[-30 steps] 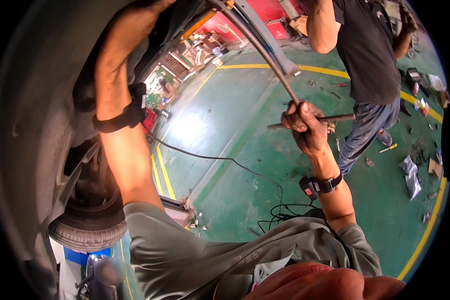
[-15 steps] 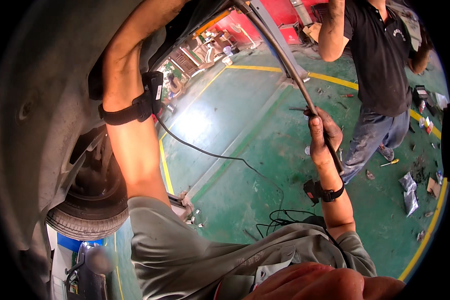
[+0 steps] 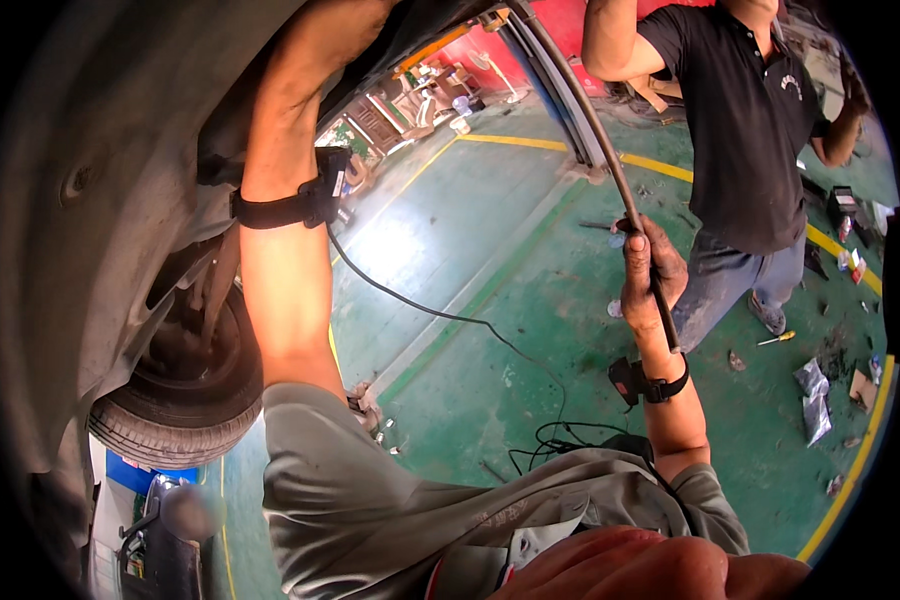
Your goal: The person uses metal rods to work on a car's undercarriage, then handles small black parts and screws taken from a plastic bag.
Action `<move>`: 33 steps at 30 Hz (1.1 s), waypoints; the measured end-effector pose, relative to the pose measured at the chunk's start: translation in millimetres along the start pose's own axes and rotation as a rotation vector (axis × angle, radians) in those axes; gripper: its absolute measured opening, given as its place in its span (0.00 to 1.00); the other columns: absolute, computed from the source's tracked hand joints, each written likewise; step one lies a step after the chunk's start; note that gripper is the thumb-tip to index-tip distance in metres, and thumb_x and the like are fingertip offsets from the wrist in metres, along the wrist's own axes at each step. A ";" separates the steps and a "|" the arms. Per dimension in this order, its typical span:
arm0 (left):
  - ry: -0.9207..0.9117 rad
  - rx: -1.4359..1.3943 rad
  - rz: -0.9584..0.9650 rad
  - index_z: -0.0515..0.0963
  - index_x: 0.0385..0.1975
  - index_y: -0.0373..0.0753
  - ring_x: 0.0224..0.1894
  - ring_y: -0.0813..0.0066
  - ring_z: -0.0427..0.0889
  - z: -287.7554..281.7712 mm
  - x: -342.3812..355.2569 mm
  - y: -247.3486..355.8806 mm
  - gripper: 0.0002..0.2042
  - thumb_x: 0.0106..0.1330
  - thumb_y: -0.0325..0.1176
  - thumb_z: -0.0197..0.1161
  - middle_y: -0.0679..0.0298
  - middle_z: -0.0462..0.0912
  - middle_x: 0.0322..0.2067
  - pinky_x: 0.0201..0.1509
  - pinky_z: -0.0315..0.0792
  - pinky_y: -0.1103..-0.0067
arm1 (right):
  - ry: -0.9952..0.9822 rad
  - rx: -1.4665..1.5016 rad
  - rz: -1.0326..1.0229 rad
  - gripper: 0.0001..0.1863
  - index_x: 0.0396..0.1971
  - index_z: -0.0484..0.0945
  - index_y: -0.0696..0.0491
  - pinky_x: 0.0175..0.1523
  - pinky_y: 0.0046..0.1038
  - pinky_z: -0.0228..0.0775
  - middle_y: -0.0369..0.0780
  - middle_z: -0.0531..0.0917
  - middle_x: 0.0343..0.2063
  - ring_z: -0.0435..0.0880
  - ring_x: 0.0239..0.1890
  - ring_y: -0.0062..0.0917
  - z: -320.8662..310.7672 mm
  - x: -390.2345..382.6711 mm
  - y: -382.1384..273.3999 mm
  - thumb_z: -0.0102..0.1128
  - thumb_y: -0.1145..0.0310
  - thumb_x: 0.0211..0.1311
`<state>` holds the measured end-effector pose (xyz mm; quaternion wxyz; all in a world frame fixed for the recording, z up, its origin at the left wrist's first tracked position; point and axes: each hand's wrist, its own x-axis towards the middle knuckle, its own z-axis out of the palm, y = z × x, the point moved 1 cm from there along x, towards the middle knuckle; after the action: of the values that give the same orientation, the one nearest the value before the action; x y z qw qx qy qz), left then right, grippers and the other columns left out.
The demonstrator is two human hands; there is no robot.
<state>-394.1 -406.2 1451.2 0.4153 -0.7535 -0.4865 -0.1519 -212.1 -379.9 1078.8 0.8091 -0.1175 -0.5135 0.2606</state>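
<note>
My right hand (image 3: 656, 268) is closed around the lower part of a long, dark metal bar (image 3: 611, 152). The bar's lower end sticks out below the fist near my wrist, and its upper end runs up to the top edge beside the car's underside (image 3: 120, 150). My left forearm (image 3: 288, 260), with a black strap around it, reaches up beneath the car. The left hand itself lies beyond the top edge, out of sight. A wheel with its tire (image 3: 175, 440) hangs to the left of that arm.
A co-worker in a black shirt (image 3: 740, 140) stands close on the right, arms raised. A black cable (image 3: 430, 313) runs from my left strap to the green floor. A yellow-handled screwdriver (image 3: 778, 338), a silver plastic bag (image 3: 815, 400) and debris lie at right. A lift post (image 3: 555, 90) stands behind the bar.
The car and my left arm appear slightly further right, and the bar's upper part has also shifted right. The co-worker has moved a little left. My right hand keeps its grip on the bar.
</note>
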 end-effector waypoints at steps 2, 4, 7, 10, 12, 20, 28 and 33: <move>-0.016 -0.031 -0.019 0.83 0.38 0.31 0.34 0.68 0.81 -0.3 0.6 -2.1 0.16 0.70 0.41 0.60 0.56 0.85 0.33 0.38 0.73 0.76 | -0.012 -0.009 -0.017 0.14 0.45 0.78 0.64 0.32 0.21 0.67 0.42 0.83 0.29 0.74 0.26 0.21 -2.4 -0.2 2.8 0.60 0.68 0.68; -0.077 -0.330 -0.318 0.83 0.41 0.32 0.34 0.68 0.82 0.2 3.4 10.4 0.14 0.71 0.38 0.58 0.56 0.85 0.34 0.38 0.74 0.77 | -0.018 -0.006 -0.044 0.14 0.45 0.78 0.64 0.32 0.21 0.68 0.42 0.83 0.29 0.74 0.26 0.21 -3.4 -0.8 5.5 0.60 0.68 0.68; -0.247 0.550 0.318 0.82 0.45 0.34 0.37 0.66 0.83 6.1 -1.3 -43.0 0.12 0.70 0.35 0.59 0.55 0.85 0.38 0.39 0.75 0.79 | -0.012 0.033 -0.052 0.14 0.45 0.78 0.64 0.33 0.22 0.69 0.43 0.84 0.30 0.75 0.27 0.21 2.1 -2.9 4.2 0.60 0.68 0.68; 0.047 1.118 0.505 0.81 0.48 0.36 0.39 0.65 0.84 8.2 -4.1 -6.7 0.12 0.69 0.32 0.58 0.54 0.85 0.39 0.41 0.76 0.76 | -0.016 -0.001 -0.009 0.13 0.44 0.79 0.64 0.35 0.22 0.70 0.43 0.84 0.30 0.75 0.28 0.20 -0.3 -3.1 4.4 0.60 0.69 0.68; 0.269 0.416 0.279 0.81 0.47 0.36 0.41 0.64 0.84 10.7 -0.4 15.3 0.12 0.69 0.33 0.57 0.54 0.86 0.40 0.43 0.77 0.74 | -0.039 -0.001 -0.014 0.13 0.43 0.79 0.65 0.37 0.22 0.70 0.43 0.84 0.30 0.75 0.28 0.20 -3.4 -3.6 4.4 0.60 0.69 0.68; 0.072 0.583 0.198 0.81 0.46 0.37 0.46 0.57 0.83 3.8 -6.1 -6.6 0.14 0.70 0.39 0.56 0.54 0.85 0.42 0.51 0.76 0.72 | -0.041 0.034 0.059 0.14 0.43 0.80 0.64 0.35 0.21 0.67 0.40 0.83 0.28 0.72 0.27 0.19 2.8 -6.1 -2.1 0.60 0.68 0.68; 0.145 0.053 -0.003 0.81 0.47 0.38 0.47 0.61 0.83 -17.4 -8.8 46.1 0.15 0.71 0.41 0.54 0.53 0.85 0.43 0.52 0.75 0.73 | -0.047 -0.024 -0.004 0.11 0.41 0.79 0.63 0.32 0.22 0.67 0.41 0.81 0.27 0.72 0.25 0.22 3.2 3.0 -9.2 0.60 0.69 0.68; -0.121 0.681 0.126 0.79 0.49 0.36 0.50 0.61 0.81 -14.2 -5.3 12.4 0.18 0.73 0.43 0.51 0.52 0.83 0.48 0.54 0.73 0.74 | -0.012 -0.203 -0.146 0.10 0.40 0.79 0.62 0.33 0.26 0.69 0.44 0.79 0.25 0.74 0.25 0.31 8.9 12.1 -7.7 0.63 0.72 0.63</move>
<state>-383.5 -422.7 1450.5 0.6216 -0.6081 -0.4855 0.0898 -213.6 -380.5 1095.5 0.8067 -0.1596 -0.5492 0.1485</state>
